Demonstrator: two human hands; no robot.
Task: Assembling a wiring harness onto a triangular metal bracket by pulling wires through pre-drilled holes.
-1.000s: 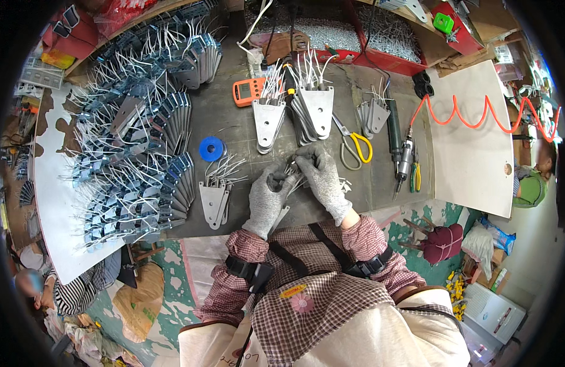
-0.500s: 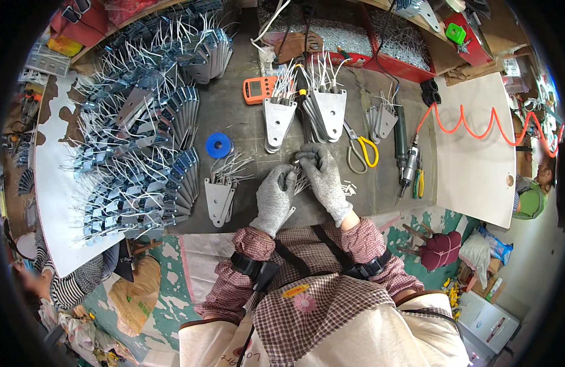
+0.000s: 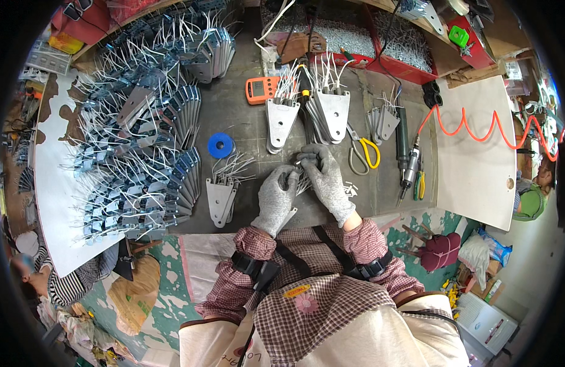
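Observation:
My left hand (image 3: 277, 194), in a grey knit glove, is closed, with thumb and finger pinched together. My right hand (image 3: 326, 182), gloved the same way, is also closed, its fingertips meeting the left ones. A tiny pale piece shows between the fingertips, too small to name. Below them, white wires (image 3: 304, 185) and the edge of a metal plate (image 3: 288, 218) are mostly hidden by the hands. Several small white pieces (image 3: 351, 191) lie right of my right hand. Left of my left hand rests a stack of triangular metal plates with wires (image 3: 219, 199).
Two more plate stacks (image 3: 282, 125) (image 3: 333, 116) stand beyond my hands, beside an orange meter (image 3: 260, 90). A blue spool (image 3: 220, 145), yellow-handled scissors (image 3: 371, 153) and a screwdriver with a red coiled hose (image 3: 410, 165) lie around. Many wired plates (image 3: 135, 177) crowd the left.
The whole view has shifted very slightly. My hands keep nearly the same pinched pose at the same spot. At the far left, another person's head and arm have moved.

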